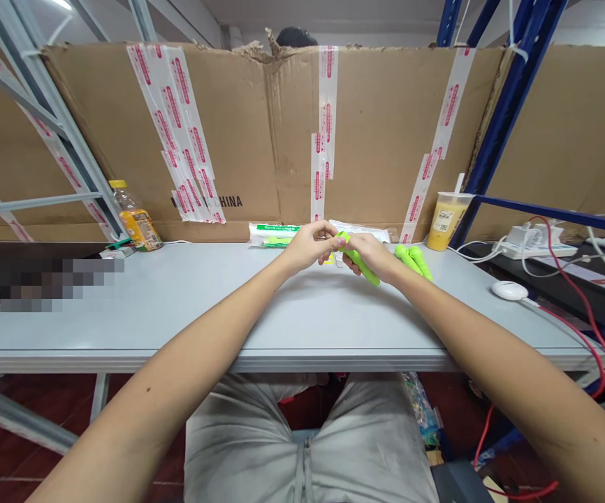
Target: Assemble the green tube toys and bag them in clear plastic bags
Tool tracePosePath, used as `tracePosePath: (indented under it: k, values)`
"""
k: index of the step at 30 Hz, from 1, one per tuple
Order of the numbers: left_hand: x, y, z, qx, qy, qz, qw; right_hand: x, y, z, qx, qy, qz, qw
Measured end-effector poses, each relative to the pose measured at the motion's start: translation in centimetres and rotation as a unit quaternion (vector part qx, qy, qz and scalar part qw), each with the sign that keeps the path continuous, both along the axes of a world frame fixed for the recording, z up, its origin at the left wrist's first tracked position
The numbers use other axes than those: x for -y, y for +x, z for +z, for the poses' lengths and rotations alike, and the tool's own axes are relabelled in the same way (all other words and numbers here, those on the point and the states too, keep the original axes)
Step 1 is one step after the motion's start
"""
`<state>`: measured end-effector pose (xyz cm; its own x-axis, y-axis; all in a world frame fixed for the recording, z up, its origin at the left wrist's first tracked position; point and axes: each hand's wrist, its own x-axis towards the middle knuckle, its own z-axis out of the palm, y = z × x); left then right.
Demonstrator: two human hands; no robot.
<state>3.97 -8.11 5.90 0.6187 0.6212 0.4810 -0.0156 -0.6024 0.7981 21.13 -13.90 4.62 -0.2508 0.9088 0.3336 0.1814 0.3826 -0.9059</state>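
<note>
Both hands meet above the far middle of the table. My right hand [369, 253] is closed round a lime-green rod-shaped handle [368, 271], whose lower end sticks out below the fingers toward the right. At its upper end, the fingers of my left hand [310, 244] are pinched together on the green piece. A small bit of yellow shows under the hands, too small to name. Close to the right of my right hand lie two more lime-green handles [412, 262], side by side. Behind the hands is a clear plastic package [274, 235] with a green label, partly hidden by my left hand.
A tall cardboard wall [229, 126] borders the back of the table [177, 307]. An orange drink bottle [137, 223] stands at back left, a yellow drink cup [446, 220] at back right. A white puck-shaped device [509, 290] with a red cable and a power strip [538, 241] are right.
</note>
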Motion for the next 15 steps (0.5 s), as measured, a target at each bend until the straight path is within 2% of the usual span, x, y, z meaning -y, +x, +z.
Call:
tracePosePath:
  k: [3,8,15]
  values:
    - [-0.1,0.0,-0.1,-0.005,0.003,-0.018,1.0,-0.1,0.1,-0.1,-0.014,-0.015,0.03,0.999]
    - [-0.5,-0.3,-0.1,-0.001,0.003,-0.036,0.999,-0.8,0.9,-0.5,-0.109,-0.117,0.09,0.983]
    - [-1.1,-0.5,-0.2,-0.017,0.012,-0.039,0.999,-0.9,0.6,-0.7,-0.127,-0.13,0.081,0.98]
